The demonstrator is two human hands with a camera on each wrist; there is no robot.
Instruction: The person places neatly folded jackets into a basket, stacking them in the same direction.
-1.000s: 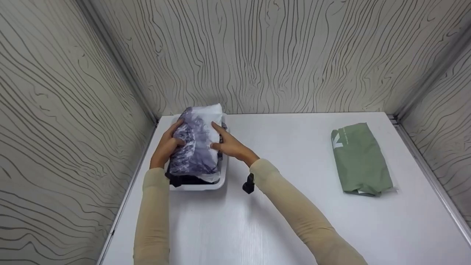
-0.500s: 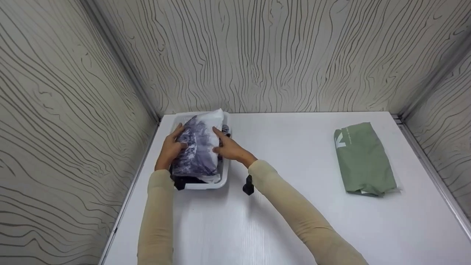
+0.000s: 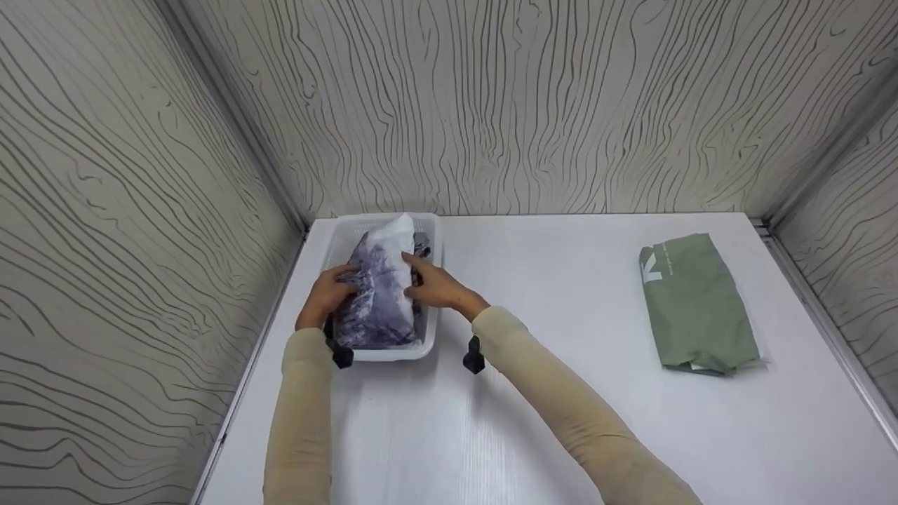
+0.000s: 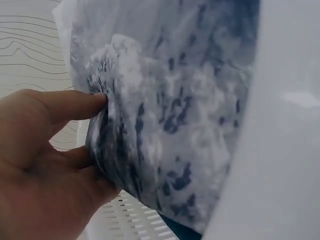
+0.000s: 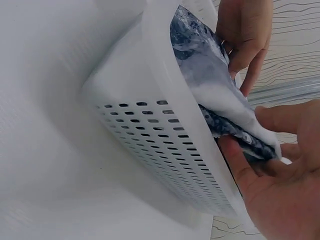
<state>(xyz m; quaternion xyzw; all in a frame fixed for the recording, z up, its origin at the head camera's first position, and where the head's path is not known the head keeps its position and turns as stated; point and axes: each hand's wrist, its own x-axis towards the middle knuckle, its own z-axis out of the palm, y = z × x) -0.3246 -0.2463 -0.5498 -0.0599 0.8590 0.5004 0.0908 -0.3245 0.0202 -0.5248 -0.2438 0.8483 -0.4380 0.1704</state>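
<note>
As L hand (image 3: 327, 292) & R hand (image 3: 443, 287) pinch opp. long edges, printed packet (image 3: 382, 298) lies skewed in white basket (image 3: 393, 355). Prob. light & soft, w/ slick, crinkly skin; edges likely best hold, as mid may sag. Seems hardly fragile. Looks: mottled purple-grey, dark flecks, white area along R side, wrinkled. Dark patterned layer (image 5: 217, 124) beneath, can't ID.
</note>
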